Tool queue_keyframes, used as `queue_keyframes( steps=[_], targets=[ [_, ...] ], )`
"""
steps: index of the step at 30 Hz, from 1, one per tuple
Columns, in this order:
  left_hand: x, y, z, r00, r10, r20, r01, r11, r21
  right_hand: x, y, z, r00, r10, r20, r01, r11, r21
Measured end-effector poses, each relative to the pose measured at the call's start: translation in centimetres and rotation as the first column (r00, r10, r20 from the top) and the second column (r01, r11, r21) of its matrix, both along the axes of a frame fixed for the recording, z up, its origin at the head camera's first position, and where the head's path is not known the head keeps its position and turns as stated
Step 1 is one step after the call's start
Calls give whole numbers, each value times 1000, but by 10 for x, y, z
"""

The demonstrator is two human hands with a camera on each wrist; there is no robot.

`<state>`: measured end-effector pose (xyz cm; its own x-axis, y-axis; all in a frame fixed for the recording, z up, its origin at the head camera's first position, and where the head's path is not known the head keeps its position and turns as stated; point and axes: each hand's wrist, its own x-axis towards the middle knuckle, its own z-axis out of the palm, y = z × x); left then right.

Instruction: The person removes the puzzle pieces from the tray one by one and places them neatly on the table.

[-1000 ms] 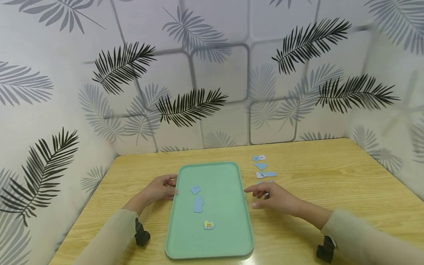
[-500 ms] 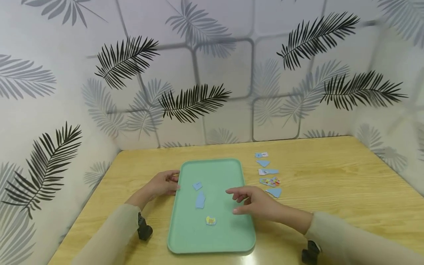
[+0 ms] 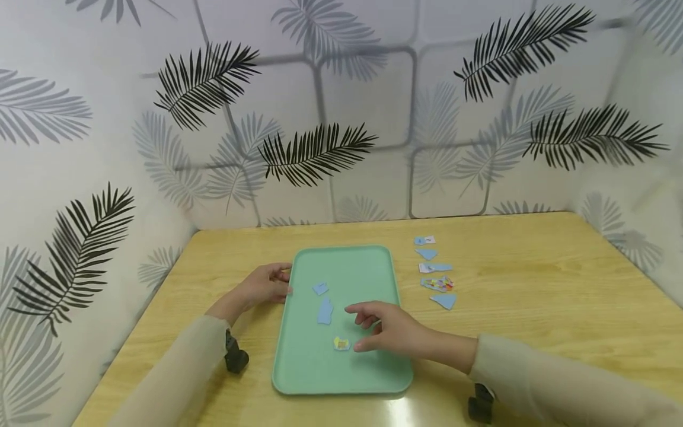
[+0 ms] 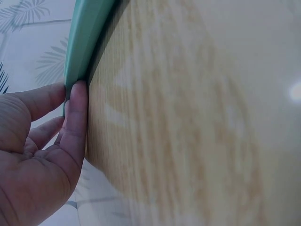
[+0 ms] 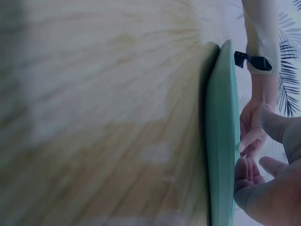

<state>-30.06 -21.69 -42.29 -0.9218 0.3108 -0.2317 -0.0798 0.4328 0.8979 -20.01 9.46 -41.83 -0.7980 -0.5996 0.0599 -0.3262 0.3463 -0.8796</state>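
Observation:
A green tray lies on the wooden table, bearing three small paper-like cutouts: a blue squarish piece, a longer blue piece and a yellow-and-blue piece. My left hand holds the tray's left rim; the left wrist view has the thumb at the rim and fingers against its underside. Over the tray's right half hovers my right hand, holding nothing, fingers loosely bent and thumb apart. Its thumb tip is nearest the yellow-and-blue piece. The right wrist view shows this hand beyond the tray's edge.
Right of the tray, several cutouts form a column on the table: a blue-and-white piece, a blue triangle, a long piece, a multicoloured piece and another blue triangle. A leaf-patterned wall stands behind.
My right hand has moved left from beside the tray's right edge to over the tray, uncovering the lower cutouts in the column. The left hand stays at the rim.

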Motion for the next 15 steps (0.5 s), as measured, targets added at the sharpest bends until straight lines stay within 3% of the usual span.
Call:
queue_keyframes(
  steps=[9,15],
  targets=[
    [-2,0,2,1000,1,-4,-1,1000,-13,-2,-13,-6,999,7,-35,-5,998,65],
    [-1,-1,0,1000,9,16,-9,1000,-7,-4,-18,-10,993,38,-111,-23,991,135]
  ],
)
